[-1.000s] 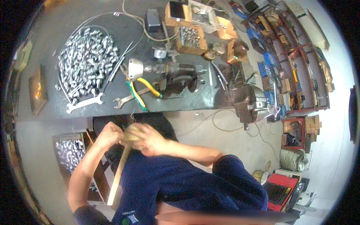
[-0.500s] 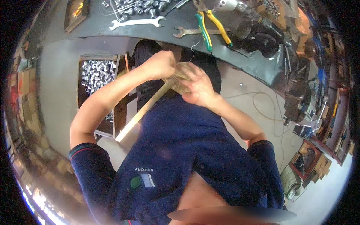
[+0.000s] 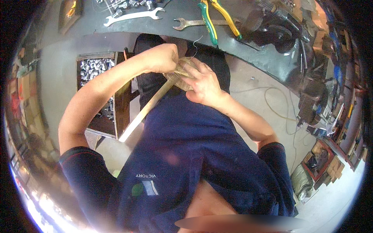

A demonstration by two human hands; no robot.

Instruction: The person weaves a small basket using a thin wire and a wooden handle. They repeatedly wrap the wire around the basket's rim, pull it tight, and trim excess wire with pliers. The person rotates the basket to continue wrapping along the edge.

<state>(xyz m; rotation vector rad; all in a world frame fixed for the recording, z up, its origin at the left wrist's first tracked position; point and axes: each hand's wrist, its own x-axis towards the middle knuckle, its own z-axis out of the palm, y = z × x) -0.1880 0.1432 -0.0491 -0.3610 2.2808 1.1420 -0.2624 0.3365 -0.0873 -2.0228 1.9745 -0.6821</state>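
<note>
Over my lap lies a tool with a pale wooden handle [image 3: 145, 106] and a round, tan, woven-looking head [image 3: 184, 83]; its exact kind I cannot make out. My left hand [image 3: 165, 57] is a closed fist at the head's upper left edge, and whatever its fingers hold is hidden. From the right, my right hand [image 3: 204, 83] grips the head, fingers spread over its top and thumb along the near side. A thin curled wire [image 3: 195, 46] sticks up beyond the head. The handle slants down to the left, its end free of both hands.
On the dark bench [image 3: 136, 28] ahead lie an open-end wrench [image 3: 134, 16], another wrench [image 3: 190, 24], green-and-yellow pliers [image 3: 210, 23] and metal fittings [image 3: 130, 4]. A wooden box [image 3: 122, 112] of metal fittings stands left of my legs. A cable [image 3: 272, 105] trails across the floor at right.
The view has shifted, so the bench tools sit higher in the picture. My left elbow has swung outward to the left. Both hands remain at the tool's head.
</note>
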